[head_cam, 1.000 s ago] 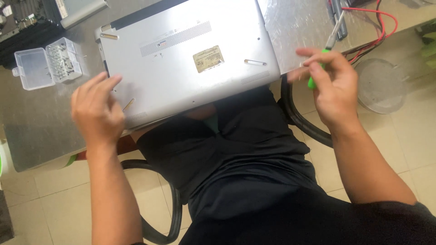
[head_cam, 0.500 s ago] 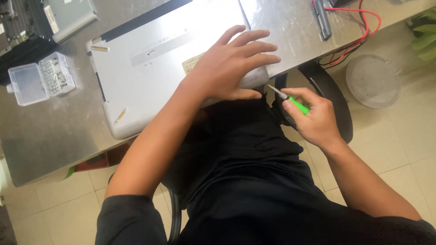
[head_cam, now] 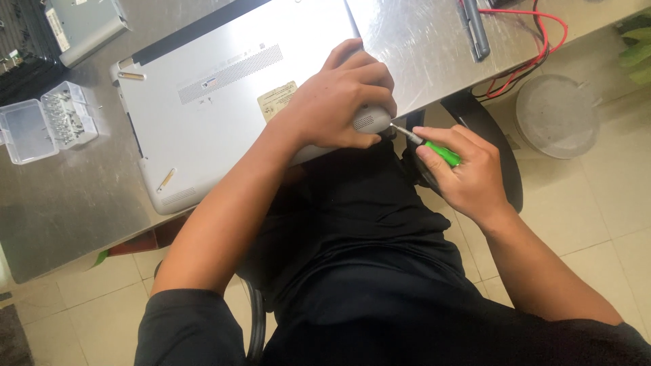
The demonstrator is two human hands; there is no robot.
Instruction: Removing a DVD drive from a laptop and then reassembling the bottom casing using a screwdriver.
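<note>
A silver laptop (head_cam: 224, 102) lies bottom side up on the steel table (head_cam: 68, 196), its near edge hanging over my lap. My left hand (head_cam: 339, 102) lies across the laptop's near right corner, its fingers curled over the edge and pressing on it. My right hand (head_cam: 464, 173) holds a small green-handled screwdriver (head_cam: 427, 144). The metal tip points at that same corner, just beside my left fingertips.
A clear plastic bit case (head_cam: 44, 122) stands open at the table's left. A grey box (head_cam: 85, 24) sits at the back left. Red and black cables (head_cam: 536, 41) and a dark tool (head_cam: 475, 27) lie at the back right. A round grey lid (head_cam: 556, 115) rests on the tiled floor.
My left hand crossed from the laptop's left side to its near right corner and settled there. My right hand brought the screwdriver from the table's right side down to that corner.
</note>
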